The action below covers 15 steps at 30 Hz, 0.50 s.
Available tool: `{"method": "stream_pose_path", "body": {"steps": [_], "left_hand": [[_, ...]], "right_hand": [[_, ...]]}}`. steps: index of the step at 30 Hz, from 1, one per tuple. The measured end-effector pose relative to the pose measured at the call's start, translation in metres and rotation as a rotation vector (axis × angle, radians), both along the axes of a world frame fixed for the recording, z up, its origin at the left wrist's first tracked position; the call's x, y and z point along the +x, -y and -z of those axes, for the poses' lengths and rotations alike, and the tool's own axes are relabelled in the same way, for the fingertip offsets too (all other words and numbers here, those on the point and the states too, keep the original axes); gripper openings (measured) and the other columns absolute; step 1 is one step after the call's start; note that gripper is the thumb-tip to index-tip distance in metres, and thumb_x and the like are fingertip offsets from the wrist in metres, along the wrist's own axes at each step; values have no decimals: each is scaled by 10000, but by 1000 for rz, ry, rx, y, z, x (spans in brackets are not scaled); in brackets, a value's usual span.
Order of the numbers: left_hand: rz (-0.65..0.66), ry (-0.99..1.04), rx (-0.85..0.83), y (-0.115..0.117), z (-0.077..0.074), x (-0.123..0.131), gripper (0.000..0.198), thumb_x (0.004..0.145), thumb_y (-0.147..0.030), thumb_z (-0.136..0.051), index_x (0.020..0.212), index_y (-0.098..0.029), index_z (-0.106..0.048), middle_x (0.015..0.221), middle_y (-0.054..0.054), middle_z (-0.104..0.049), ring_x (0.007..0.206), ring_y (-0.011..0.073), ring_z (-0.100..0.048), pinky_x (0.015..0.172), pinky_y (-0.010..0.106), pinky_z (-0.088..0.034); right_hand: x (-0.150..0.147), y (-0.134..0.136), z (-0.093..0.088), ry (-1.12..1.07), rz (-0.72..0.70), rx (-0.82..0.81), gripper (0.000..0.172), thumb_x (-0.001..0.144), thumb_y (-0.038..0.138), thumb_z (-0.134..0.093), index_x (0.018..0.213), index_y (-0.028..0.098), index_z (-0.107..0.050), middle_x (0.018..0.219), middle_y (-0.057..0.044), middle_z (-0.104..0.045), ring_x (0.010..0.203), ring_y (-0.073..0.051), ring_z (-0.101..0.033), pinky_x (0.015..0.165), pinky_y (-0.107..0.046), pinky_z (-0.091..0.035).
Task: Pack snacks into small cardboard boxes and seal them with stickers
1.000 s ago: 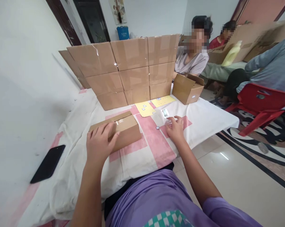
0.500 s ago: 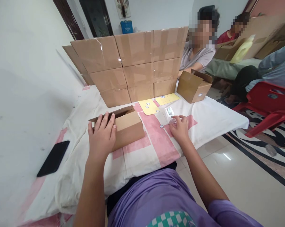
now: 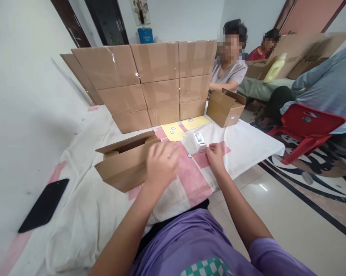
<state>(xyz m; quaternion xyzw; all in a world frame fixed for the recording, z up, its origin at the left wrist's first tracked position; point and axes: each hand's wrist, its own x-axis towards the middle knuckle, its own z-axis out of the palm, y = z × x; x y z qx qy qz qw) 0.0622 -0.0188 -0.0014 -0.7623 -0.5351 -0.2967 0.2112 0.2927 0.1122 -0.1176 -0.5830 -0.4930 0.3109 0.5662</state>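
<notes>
My left hand is in the air in front of the right end of a cardboard box, its fingers smeared by motion. That box's top flaps stand up and part of the opening shows. On the cloth to the right stands a small white device with a little display. My right hand is beside its right lower corner, thumb and fingertips pinched together; what they hold, if anything, I cannot make out. A tiny pale label lies just left of the device.
Yellow cards with small labels lie behind the device. A wall of taped cartons closes off the back. Another open box stands at the right, a black phone at the left. A person sits beyond; a red chair is right.
My left hand has left the box's top and moved right. My right hand has shifted from in front of the device to its right side. The view has turned slightly.
</notes>
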Motion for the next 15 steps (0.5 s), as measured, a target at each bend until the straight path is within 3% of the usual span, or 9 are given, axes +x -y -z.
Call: {"method": "stream_pose_path", "body": {"steps": [3,8,11,15], "left_hand": [[208,112,-254,-49,27,48,439,876,-108,-510,1275,-262,-609,1277,63,-654,1191,249,-569,1027,424,-428],[214,249,-350,-124,74,85,590,792,-45,-525,1353,-228,-530,1333,94,-597,1203,253,-554,955,379,-491],[214,345,-370,-143,91,87,622,796,-16,-486,1388,-209,-495,1366,105,-562,1248,244,-524,1007,371,-479],[241,436,-402,-145,102,81,676,790,-12,-500,1425,-244,-490,1426,106,-494,1292,263,-484,1071,410,-447]], "right_hand": [[-3,5,-4,-69,-55,-19,290,735,347,-648,947,254,-474,716,-8,-642,681,-250,-638,660,-393,-493],[-5,10,-9,-130,-78,-17,288,752,332,-665,932,258,-452,731,2,-687,634,-217,-655,657,-375,-522],[-5,11,-7,-145,-79,-23,268,781,350,-660,938,252,-467,707,24,-672,618,-185,-632,650,-344,-513],[-4,16,-8,-68,34,-25,207,813,348,-638,929,237,-507,730,34,-632,679,-167,-619,663,-314,-489]]}}
